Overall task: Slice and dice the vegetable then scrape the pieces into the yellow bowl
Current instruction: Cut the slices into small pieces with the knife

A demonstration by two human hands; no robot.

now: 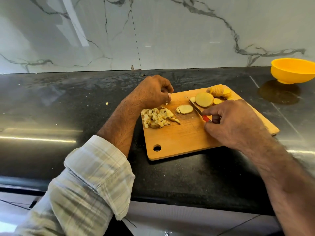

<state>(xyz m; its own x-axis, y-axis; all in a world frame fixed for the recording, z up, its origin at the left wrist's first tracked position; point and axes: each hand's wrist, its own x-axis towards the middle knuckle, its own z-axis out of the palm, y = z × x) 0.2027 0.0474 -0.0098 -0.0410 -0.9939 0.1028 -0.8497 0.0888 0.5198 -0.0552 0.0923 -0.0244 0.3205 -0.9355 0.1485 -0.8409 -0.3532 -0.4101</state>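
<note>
Right hand gripping knife mid-board, left hand curled empty at cutting board edge

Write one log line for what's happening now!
right hand: holds knife | left hand: curled, holds nothing | diced pile: on cutting board | yellow bowl: apart
</note>
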